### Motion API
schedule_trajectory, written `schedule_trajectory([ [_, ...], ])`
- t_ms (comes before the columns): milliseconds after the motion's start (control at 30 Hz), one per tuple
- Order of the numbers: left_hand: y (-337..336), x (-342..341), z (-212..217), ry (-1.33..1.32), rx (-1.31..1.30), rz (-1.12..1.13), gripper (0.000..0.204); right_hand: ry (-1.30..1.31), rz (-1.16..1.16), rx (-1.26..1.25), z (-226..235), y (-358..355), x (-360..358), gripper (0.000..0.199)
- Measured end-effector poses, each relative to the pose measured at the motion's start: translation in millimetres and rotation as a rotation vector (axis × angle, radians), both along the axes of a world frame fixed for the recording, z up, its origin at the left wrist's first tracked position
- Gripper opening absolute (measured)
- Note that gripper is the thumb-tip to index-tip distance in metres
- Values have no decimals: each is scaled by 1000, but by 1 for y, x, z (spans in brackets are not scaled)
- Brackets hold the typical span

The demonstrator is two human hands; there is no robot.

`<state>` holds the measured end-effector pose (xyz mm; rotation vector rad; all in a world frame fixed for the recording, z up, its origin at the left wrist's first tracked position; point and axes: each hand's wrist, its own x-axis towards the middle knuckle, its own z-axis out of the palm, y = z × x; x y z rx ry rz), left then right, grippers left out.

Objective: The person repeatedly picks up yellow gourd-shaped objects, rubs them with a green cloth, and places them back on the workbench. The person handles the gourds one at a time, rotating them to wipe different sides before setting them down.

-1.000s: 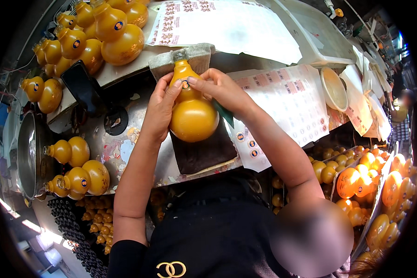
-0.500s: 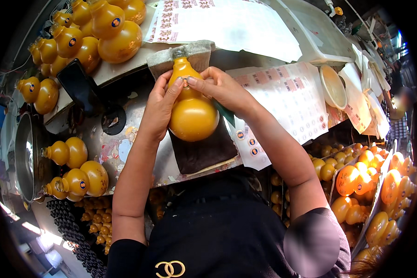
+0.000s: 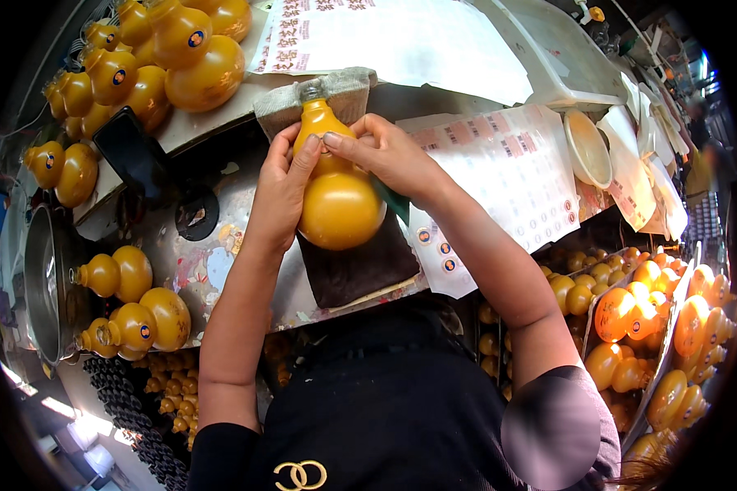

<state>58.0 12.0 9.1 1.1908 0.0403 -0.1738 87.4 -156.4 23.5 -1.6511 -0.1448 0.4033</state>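
Observation:
A glossy yellow gourd-shaped bottle (image 3: 341, 214) lies on the bench in front of me, its clear glass neck resting on a folded grey cloth (image 3: 354, 96). My left hand (image 3: 288, 173) is wrapped round its left side at the waist. From the other side my right hand (image 3: 389, 157) grips it, and both thumbs press side by side on the front of the upper bulb. What lies under the thumbs is mostly hidden. A flat, dark green pointed piece (image 3: 396, 204) sticks out below my right hand. Beneath the bottle is a dark brown cloth pad (image 3: 356, 277).
Right of the bottle lies a label sheet (image 3: 499, 192) with round blue stickers; a printed sheet (image 3: 401, 49) lies behind. More gourd bottles (image 3: 205, 74) stand at the far left. A phone (image 3: 131, 151) on a stand and a metal basin (image 3: 45, 282) are nearer. Crates of bottles (image 3: 622, 327) flank my right.
Both thumbs have shifted slightly on the upper bulb, covering the small label that showed between them. The bottle stays in nearly the same place, and the view has moved a little.

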Motion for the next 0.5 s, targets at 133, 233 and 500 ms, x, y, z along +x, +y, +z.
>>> schedule_trajectory([
  [133, 1, -1, -3, -11, -36, -15, 46, 37, 34, 96, -3, -4, 1, 53],
  [233, 1, -2, -3, -13, -68, -17, 45, 83, 59, 160, -3, -6, 1, 50],
  [500, 5, 6, 3, 70, -127, -83, 41, 39, 77, 85, -15, -10, 15, 52],
])
